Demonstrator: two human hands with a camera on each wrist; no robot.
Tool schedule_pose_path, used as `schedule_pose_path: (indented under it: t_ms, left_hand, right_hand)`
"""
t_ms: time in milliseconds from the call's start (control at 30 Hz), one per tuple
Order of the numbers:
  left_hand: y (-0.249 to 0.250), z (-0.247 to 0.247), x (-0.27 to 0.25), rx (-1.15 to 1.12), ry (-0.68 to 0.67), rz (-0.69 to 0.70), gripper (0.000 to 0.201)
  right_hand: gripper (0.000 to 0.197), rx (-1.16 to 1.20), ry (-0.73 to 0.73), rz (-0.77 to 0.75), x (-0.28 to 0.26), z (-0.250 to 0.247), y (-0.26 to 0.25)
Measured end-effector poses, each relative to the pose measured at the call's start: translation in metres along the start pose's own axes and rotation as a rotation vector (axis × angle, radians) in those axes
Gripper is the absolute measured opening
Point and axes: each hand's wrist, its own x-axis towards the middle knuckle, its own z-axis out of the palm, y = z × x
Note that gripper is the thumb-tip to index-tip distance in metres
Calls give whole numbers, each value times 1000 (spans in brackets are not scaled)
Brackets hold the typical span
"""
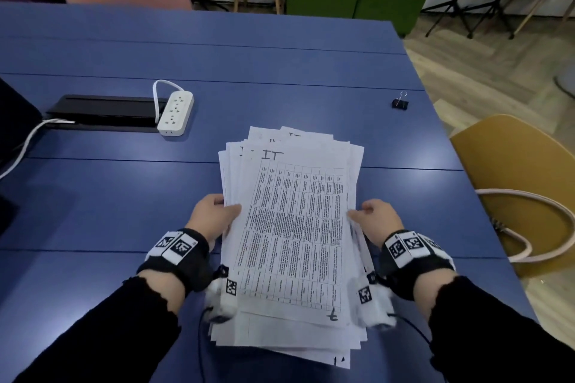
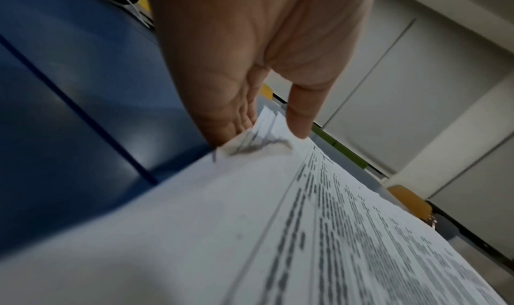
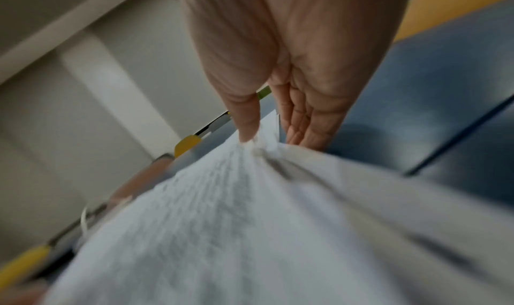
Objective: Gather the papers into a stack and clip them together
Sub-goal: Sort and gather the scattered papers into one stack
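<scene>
Uneven, fanned stack of printed papers (image 1: 292, 227), both edges pinched by left hand (image 1: 214, 214) and right hand (image 1: 378, 216).

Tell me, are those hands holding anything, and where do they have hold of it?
Both hold the loose stack of papers: the left hand pinches its left edge, the right hand its right edge, thumbs on top.

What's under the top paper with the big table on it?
More white sheets, fanned out unevenly under the top paper; their edges stick out at the far and near ends. What is printed on them is mostly covered.
</scene>
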Motion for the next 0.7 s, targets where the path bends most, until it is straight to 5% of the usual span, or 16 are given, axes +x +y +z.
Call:
schedule_pose_path:
  t_ms: [100,233,333,467,633,700]
  left_hand:
    - [5,13,3,-7,-59,-8,25]
    - [5,22,4,54,-35,40,34]
    - [6,21,0,147,-32,140,39]
    - [16,24,4,289,-4,222,58]
    - [30,28,34,166,246,125,29]
    - [33,29,44,226,301,151,26]
  right_hand:
    - [24,80,-122,73,11,2,-19]
    - [69,140,-205,204,30,4,-22]
    - [59,95,-177,117,42,14,-19]
    - [59,-194,37,59,46,29,-26]
    - [22,-72,191,161,67,25,-39]
    - [26,-59,185,148,77,21,-40]
